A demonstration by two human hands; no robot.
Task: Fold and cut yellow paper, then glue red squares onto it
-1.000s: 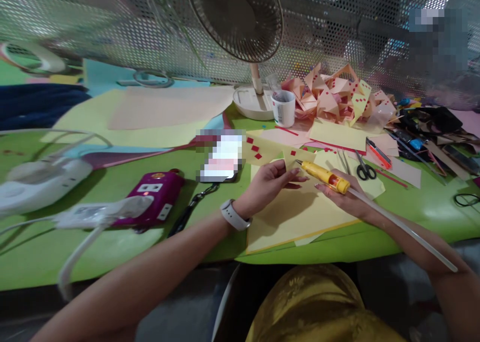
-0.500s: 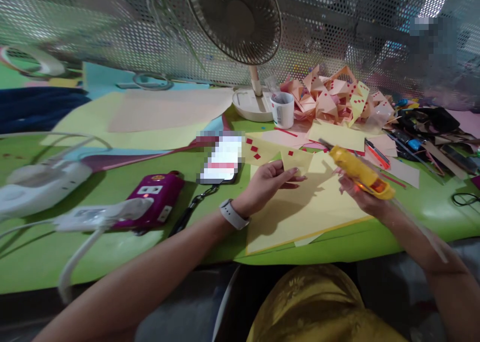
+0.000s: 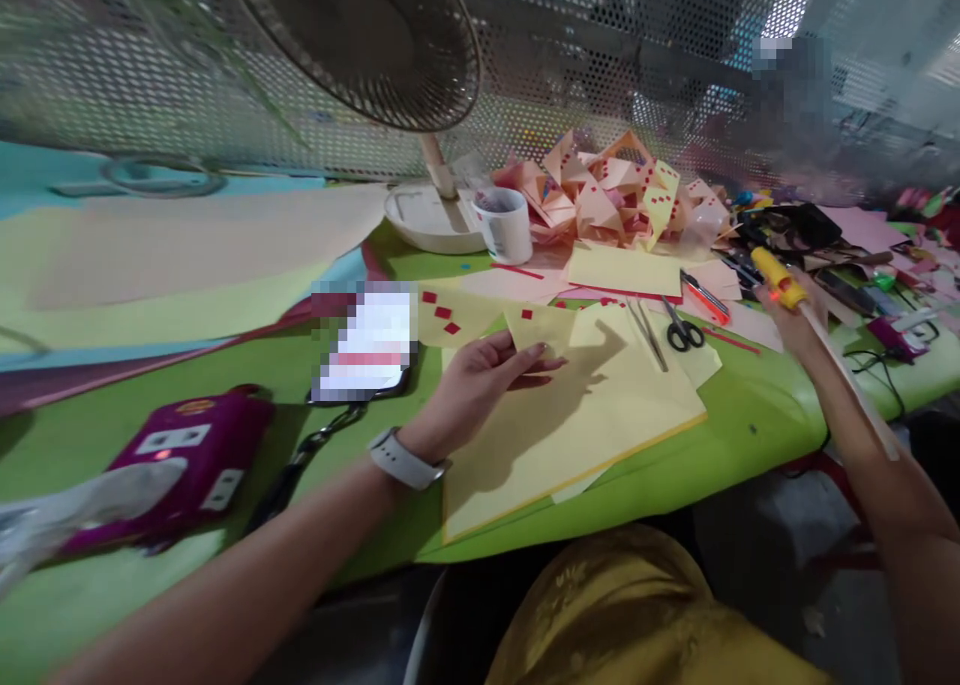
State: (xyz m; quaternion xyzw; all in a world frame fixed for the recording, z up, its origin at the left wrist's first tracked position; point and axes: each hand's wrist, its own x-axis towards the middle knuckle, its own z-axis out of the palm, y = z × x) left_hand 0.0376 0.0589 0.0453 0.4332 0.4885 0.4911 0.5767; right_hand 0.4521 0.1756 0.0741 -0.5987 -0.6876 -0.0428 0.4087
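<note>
My left hand (image 3: 480, 380) pinches a pale yellow piece of paper (image 3: 541, 329) between thumb and fingers; a red square is stuck on it. More red squares lie on a yellow strip just left of that piece. Beneath the hand spreads a larger yellow sheet (image 3: 592, 435) on the green table. Out to the right, my right hand (image 3: 799, 315) grips a yellow glue gun (image 3: 780, 277), a long glue stick (image 3: 851, 380) trailing from its back along my forearm. Tweezers (image 3: 649, 337) and black scissors (image 3: 684, 335) rest on the yellow sheet's far right part.
A phone (image 3: 367, 350) and a purple power adapter (image 3: 180, 460) with a white plug lie to the left. Behind stand a fan (image 3: 367, 45) and a white cup (image 3: 502, 227) beside a heap of folded paper (image 3: 607, 190). An orange cutter (image 3: 705, 297) lies near the scissors.
My right hand has carried the glue gun away to the right, uncovering the tweezers and scissors. The view has turned right. My left hand still holds the paper piece.
</note>
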